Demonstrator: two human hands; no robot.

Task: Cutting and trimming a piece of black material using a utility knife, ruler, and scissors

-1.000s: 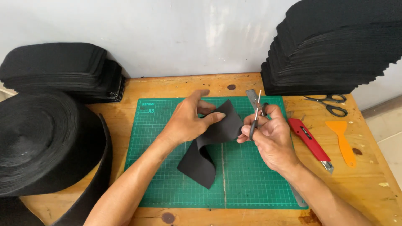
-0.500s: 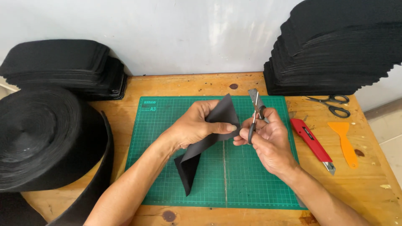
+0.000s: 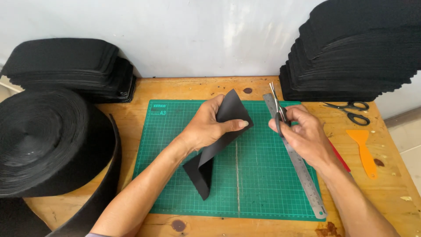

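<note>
My left hand (image 3: 209, 127) pinches a folded piece of black fabric (image 3: 206, 162) and holds it up over the green cutting mat (image 3: 171, 184); the fabric's lower fold rests on the mat. My right hand (image 3: 302, 134) grips a small pair of scissors (image 3: 275, 98) with the blades pointing up and slightly parted, a short gap to the right of the fabric's upper corner. A steel ruler (image 3: 302, 171) lies diagonally on the mat's right side, partly under my right hand.
A big roll of black material (image 3: 44, 140) sits at the left. Stacks of cut black pieces stand at the back left (image 3: 66, 66) and back right (image 3: 359, 52). Black-handled scissors (image 3: 351, 109), an orange scraper (image 3: 364, 149) and a red utility knife (image 3: 340, 158) lie at the right.
My left hand has lifted and turned the fabric, so it now stands folded and more upright. My right hand with the scissors has drawn apart from the fabric to the right.
</note>
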